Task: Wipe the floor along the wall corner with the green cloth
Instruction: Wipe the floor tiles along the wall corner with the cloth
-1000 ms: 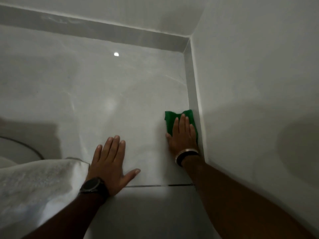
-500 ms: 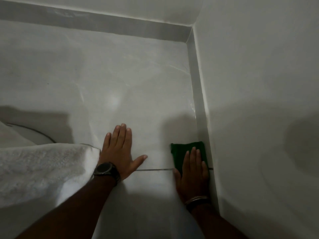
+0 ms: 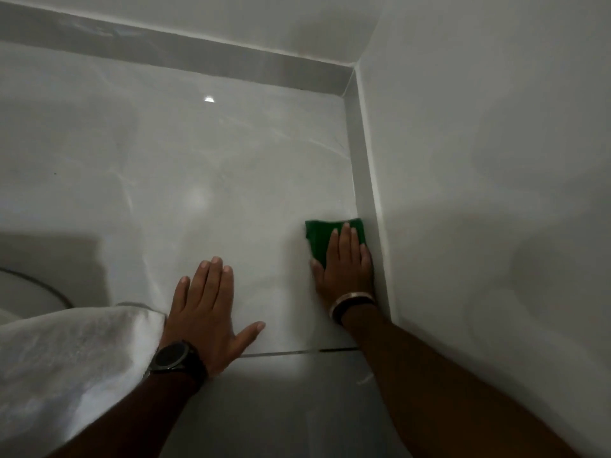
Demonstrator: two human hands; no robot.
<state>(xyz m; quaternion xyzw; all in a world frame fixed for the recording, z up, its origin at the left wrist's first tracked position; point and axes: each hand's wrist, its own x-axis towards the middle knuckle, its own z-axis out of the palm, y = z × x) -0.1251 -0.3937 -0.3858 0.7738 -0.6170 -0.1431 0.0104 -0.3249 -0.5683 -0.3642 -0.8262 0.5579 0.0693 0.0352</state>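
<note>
The fingers (image 3: 345,241) of the right hand (image 3: 344,269) lie flat and pressed together on top of the green cloth (image 3: 319,238), pinning it to the floor (image 3: 198,160) rather than pinching it; the thumb rests on the tile at the cloth's left edge. The cloth sits right against the grey skirting strip (image 3: 362,173) at the foot of the right-hand wall (image 3: 479,160), and its far edge shows beyond the fingertips. The far corner (image 3: 350,87), where the strip meets the back wall's skirting, is well beyond the cloth. The left hand (image 3: 208,309) is planted on the floor well to the left of the strip, fingers spread slightly and thumb out, holding nothing and seemingly propping the body. A dark grout line (image 3: 297,352) runs from the strip toward that hand, nearer the person than the cloth. A white towel-like fabric (image 3: 72,358) lies further left still.

The tile looks glossy, so the bracing palm could slip under load. The cloth is held only by downward pressure, so it may bunch or slide out under the fingers, and a stroke drifting off the strip would leave the seam unwiped.
</note>
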